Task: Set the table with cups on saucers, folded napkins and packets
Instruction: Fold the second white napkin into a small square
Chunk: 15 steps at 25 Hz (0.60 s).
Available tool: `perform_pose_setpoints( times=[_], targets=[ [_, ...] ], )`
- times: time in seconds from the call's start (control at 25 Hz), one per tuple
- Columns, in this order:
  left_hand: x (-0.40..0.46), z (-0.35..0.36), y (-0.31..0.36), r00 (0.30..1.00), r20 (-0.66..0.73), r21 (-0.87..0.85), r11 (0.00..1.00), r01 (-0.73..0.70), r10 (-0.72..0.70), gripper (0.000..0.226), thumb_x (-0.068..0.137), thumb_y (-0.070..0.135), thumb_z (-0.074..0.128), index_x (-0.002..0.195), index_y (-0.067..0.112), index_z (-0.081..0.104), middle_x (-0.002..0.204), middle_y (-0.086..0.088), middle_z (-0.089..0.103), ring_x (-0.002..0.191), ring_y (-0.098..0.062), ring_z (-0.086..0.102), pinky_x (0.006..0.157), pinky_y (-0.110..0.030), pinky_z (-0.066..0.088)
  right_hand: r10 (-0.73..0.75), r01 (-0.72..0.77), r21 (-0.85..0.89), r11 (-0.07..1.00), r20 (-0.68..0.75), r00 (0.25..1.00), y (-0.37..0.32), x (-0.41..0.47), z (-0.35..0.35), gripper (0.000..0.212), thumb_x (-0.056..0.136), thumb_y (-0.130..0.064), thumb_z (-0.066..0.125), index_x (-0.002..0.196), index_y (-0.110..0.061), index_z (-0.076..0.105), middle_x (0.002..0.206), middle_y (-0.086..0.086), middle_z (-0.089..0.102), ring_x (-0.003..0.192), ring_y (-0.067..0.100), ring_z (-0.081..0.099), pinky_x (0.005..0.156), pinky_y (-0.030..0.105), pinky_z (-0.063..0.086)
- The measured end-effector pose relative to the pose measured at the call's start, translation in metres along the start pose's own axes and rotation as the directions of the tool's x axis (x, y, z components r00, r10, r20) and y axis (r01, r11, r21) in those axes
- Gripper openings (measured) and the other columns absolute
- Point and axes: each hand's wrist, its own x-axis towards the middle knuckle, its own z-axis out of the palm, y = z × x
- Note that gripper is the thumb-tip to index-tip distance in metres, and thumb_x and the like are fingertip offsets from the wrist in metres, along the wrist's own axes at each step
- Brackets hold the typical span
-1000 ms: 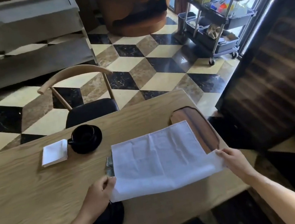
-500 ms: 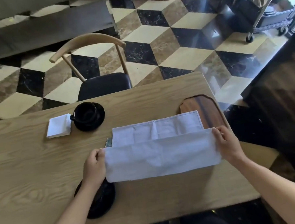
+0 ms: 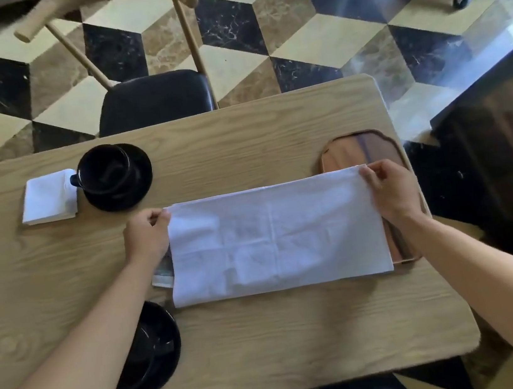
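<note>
**Two hands folding white napkin in half on oak-grain tabletop**

Two hands are pinching the far corners of a white cloth napkin, the left hand and right hand having carried the near edge over since half a second ago, so it is now lying doubled near the tabletop's right edge, overlapping a wooden tray. A glossy black cup and saucer is sitting touching a square folded napkin toward the far left corner.
</note>
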Motion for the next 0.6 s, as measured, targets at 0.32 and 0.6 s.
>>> perform_pose_setpoints(
  times=[0.32, 0.6],
  targets=[
    [0.006, 0.019, -0.004, 0.997, -0.051, 0.115, 0.992, -0.053, 0.059, 0.017, 0.095, 0.026, 0.063, 0.091, 0.013, 0.072, 0.083, 0.001, 0.069, 0.084, -0.022, 0.064, 0.076, -0.034, 0.049, 0.026, -0.033, -0.088, 0.996, -0.071, 0.997, 0.006, 0.010, 0.017, 0.027, 0.097, -0.046, 0.061, 0.099, -0.021, 0.070, 0.074, -0.017, 0.059, 0.080, 0.015, 0.062, 0.064, 0.028, 0.041],
    [-0.038, 0.007, 0.002, 0.988, -0.107, 0.176, 0.980, -0.094, 0.114, 0.019, 0.096, 0.035, 0.053, 0.096, 0.016, 0.057, 0.095, 0.004, 0.059, 0.085, -0.018, 0.054, 0.074, -0.035, 0.042, 0.220, -0.227, -0.098, 0.969, -0.079, 0.972, -0.011, -0.024, -0.003, 0.042, 0.098, -0.053, 0.048, 0.107, -0.015, 0.064, 0.102, 0.008, 0.072, 0.091, 0.028, 0.064, 0.081, 0.041, 0.051]
  ],
)
